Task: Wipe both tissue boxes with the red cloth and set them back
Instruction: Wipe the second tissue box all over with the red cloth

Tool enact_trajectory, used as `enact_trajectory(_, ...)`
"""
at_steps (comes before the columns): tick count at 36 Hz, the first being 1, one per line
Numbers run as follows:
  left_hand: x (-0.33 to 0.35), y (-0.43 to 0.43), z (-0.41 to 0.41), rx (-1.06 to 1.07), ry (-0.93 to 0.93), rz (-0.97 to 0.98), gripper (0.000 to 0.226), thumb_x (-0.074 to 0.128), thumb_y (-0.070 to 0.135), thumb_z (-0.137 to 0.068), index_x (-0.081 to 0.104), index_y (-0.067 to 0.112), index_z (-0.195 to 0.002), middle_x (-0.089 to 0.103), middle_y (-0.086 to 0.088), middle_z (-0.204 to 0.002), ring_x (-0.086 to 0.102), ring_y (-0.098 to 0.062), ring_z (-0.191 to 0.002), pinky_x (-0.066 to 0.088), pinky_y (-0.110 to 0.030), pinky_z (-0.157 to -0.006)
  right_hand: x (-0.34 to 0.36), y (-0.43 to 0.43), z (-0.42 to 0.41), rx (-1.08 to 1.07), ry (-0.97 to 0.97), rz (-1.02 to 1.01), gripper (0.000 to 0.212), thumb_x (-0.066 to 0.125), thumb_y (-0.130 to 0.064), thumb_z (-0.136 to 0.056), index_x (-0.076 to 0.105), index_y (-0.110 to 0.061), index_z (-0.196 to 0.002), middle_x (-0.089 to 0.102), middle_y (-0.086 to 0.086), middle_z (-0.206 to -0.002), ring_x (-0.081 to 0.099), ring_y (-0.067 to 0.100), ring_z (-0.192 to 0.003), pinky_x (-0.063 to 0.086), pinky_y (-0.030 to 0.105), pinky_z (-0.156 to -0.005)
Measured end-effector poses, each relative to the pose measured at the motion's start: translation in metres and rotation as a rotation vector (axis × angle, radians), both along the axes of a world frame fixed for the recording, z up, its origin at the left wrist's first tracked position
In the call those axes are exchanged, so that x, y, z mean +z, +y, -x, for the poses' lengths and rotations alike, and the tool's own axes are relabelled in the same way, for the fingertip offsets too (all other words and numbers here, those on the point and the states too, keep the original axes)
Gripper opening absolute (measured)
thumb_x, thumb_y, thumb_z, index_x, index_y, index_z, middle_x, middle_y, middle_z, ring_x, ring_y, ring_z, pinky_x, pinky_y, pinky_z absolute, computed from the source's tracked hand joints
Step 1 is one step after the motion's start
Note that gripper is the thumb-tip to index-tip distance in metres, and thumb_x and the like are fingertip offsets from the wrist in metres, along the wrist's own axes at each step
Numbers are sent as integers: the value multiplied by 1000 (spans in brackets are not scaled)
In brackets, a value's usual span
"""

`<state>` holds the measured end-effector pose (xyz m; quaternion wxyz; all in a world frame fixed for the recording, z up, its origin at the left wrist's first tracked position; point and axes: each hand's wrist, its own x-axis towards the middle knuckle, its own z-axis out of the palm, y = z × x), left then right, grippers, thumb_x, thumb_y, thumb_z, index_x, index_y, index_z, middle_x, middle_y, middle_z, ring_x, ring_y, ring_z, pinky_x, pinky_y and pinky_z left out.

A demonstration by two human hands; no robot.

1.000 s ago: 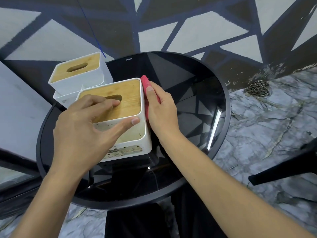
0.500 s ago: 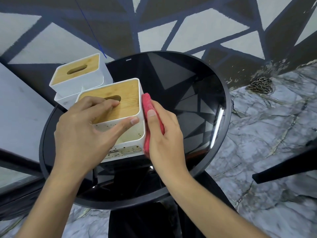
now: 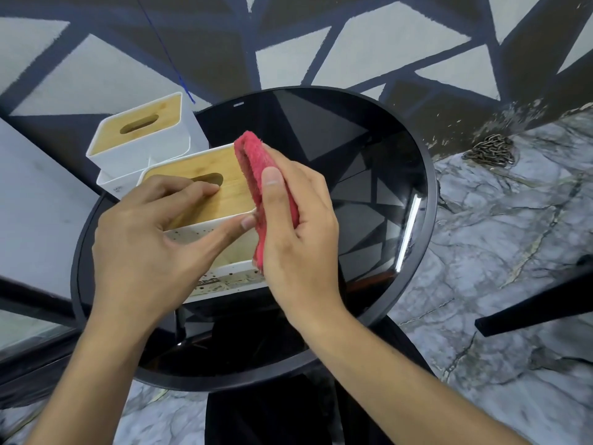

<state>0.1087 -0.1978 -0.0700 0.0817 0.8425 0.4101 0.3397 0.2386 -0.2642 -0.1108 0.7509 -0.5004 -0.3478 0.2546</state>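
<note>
Left hand point(image 3: 144, 248) is clamped on the near box point(image 3: 224, 194): fingers laid across the wooden lid by the slot, thumb pressed against the white front face, so it pinches the box between them. That front face is speckled with dirt, plenty of it. Right hand point(image 3: 298, 239) grips the cloth point(image 3: 256, 175), folded into a thick red pad, thumb on top and fingers wrapped behind, and holds it against the box's right side, the cloth's upper end poking up past the lid's far corner. Whether the box sits flat on the table point(image 3: 369, 175) or is tipped up a little, I cannot tell from here. The far box point(image 3: 144, 130), white with the same wooden lid, stands upright just behind it at the back left edge of the round black glass table. Off to the right, a chain point(image 3: 491, 150) lies heaped on the marble floor point(image 3: 497, 236) against the wall.
</note>
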Motion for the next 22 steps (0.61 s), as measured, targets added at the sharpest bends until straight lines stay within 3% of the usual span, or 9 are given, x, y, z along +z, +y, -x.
enact_trajectory(4,0,-1,-1,6,-15,10,63,76,73,-78,81,25,-119,74,9,-113,70,-13,-110,57,-43,-98,0,27,-15,-26,10,80,35,48,-31,-114,70,-30,-142,64,-7,-135,53,-16,-118,41,3,-98)
enact_trajectory(8,1,-1,-1,10,-21,23,61,78,72,-78,81,27,-118,74,10,-114,68,-11,-111,56,-42,-96,1,55,-30,-26,-18,161,36,45,-34,-115,69,-30,-142,65,-11,-129,54,-14,-112,38,-2,-90)
enact_trajectory(11,0,-1,-1,16,-28,35,62,77,74,-77,81,27,-118,74,11,-114,68,-11,-112,56,-42,-96,-3,65,-35,-21,-35,201,35,43,-32,-116,70,-29,-137,64,-24,-113,56,-1,-119,41,8,-93)
enact_trajectory(15,0,-1,0,23,-28,34,62,78,73,-77,81,28,-119,73,12,-115,68,-11,-113,57,-46,-97,-17,71,-36,7,-39,303,36,41,-38,-115,71,-31,-135,68,-3,-129,61,5,-111,47,18,-92)
enact_trajectory(18,-1,1,0,22,-29,40,63,77,75,-76,81,29,-119,74,12,-115,68,-13,-114,57,-50,-98,-22,68,-35,18,-57,343,37,39,-39,-115,70,-32,-135,68,-2,-128,62,9,-113,43,18,-83)
enact_trajectory(22,-1,1,0,24,-31,49,65,76,78,-75,81,29,-119,73,13,-115,68,-14,-114,57,-51,-98,-21,54,-33,21,-69,362,37,39,-37,-115,69,-35,-136,69,-4,-127,60,8,-115,43,20,-85)
